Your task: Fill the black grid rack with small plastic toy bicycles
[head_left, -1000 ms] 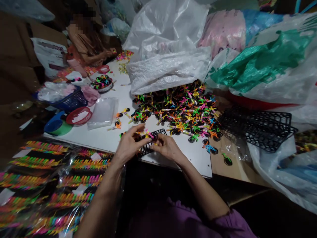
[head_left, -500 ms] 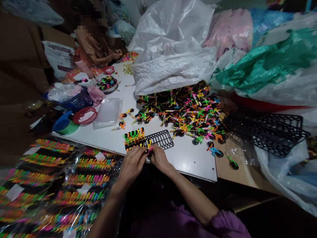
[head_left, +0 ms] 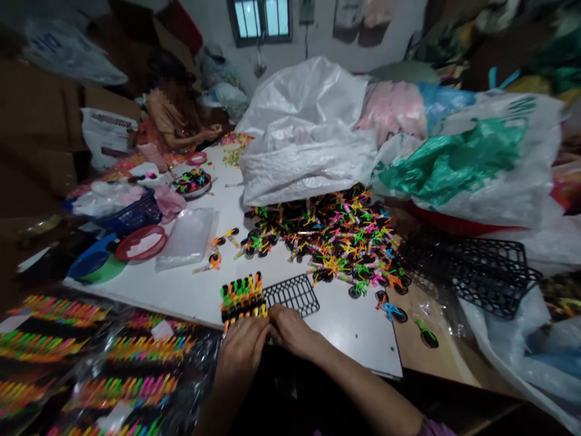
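Observation:
My left hand (head_left: 244, 342) and my right hand (head_left: 293, 332) meet at the near edge of the white table (head_left: 345, 345). Both have their fingers closed together, and what lies between them is hidden. Right at the fingertips is a black plastic grid tray (head_left: 293, 295). Its left part bears rows of small bright plastic toys (head_left: 242, 297) in green, orange and yellow with black parts; its right part shows bare openings. Beyond the hands spreads a heap of loose toy bicycles (head_left: 345, 242) with black wheels and colourful frames.
A large white sack (head_left: 308, 157) rises behind the heap. More black grids (head_left: 472, 272) lie at right. On the left are clear plastic bags (head_left: 186, 239), a red basket (head_left: 141, 242) and a blue basket (head_left: 127, 212). Packed trays (head_left: 140, 351) lie lower left. A co-worker (head_left: 175, 115) sits far left.
The view has tilted up, so the table sits lower in it. The yellow and pink piece seen between my fingers is now hidden by my hands.

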`<state>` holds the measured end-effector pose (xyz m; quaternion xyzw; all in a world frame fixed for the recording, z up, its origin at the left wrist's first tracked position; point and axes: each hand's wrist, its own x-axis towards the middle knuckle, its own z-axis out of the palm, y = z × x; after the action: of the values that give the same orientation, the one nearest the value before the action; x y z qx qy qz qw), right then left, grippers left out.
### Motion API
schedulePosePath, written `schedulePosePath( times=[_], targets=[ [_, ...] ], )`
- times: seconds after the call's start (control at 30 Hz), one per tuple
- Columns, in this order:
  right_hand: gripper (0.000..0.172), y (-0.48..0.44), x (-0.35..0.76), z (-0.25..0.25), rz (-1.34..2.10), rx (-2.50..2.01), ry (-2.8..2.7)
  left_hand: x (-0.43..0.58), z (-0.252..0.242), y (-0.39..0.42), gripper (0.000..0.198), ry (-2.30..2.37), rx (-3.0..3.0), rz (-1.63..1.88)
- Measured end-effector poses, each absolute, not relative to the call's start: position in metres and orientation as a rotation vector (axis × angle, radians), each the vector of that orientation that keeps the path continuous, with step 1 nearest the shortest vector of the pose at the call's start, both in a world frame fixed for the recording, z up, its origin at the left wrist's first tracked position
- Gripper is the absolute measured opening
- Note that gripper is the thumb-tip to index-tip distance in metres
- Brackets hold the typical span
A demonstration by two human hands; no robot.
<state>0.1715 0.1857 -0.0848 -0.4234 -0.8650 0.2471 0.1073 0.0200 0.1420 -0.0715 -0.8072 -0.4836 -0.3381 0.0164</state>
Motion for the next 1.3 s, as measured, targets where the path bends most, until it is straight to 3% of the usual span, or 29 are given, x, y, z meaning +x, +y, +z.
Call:
schedulePosePath(
  times=[0.1, 0.27, 0.47, 0.6, 0.8, 1.03, 1.17, 1.3],
  targets=[
    [0.014, 0.210, 0.189, -0.061, 0.659, -1.224, -2.646, 0.013, -0.074, 0.139, 0.020, -1.394, -2.550, -0.998],
    [0.025, 0.285, 0.204, -0.026, -0.074, -1.609, -2.564, 0.010, -0.075, 0.138, 0.024, -1.396, -2.566, -0.948],
    [0.021, 0.304, 0.197, -0.040, -0.326, -1.371, -2.732, 0.009, -0.085, 0.136, 0.026, -1.428, -2.479, -1.014],
    [0.019, 0.269, 0.195, -0.058, -0.262, -1.145, -2.795, 0.010, -0.084, 0.137, 0.025, -1.406, -2.474, -1.019],
    [0.021, 0.249, 0.199, -0.056, 0.116, -1.498, -2.572, 0.014, -0.075, 0.134, 0.020, -1.438, -2.506, -1.005],
    [0.019, 0.264, 0.174, -0.054, 0.129, -1.891, -2.428, 0.018, -0.073, 0.133, 0.017, -1.488, -2.507, -1.034],
    [0.022, 0.258, 0.181, -0.051, 0.139, -1.910, -2.388, 0.016, -0.064, 0.131, 0.016, -1.444, -2.545, -0.981],
    [0.023, 0.233, 0.192, -0.031, 0.129, -1.810, -2.258, 0.019, -0.035, 0.144, 0.019, -1.651, -2.345, -1.214]
  ],
)
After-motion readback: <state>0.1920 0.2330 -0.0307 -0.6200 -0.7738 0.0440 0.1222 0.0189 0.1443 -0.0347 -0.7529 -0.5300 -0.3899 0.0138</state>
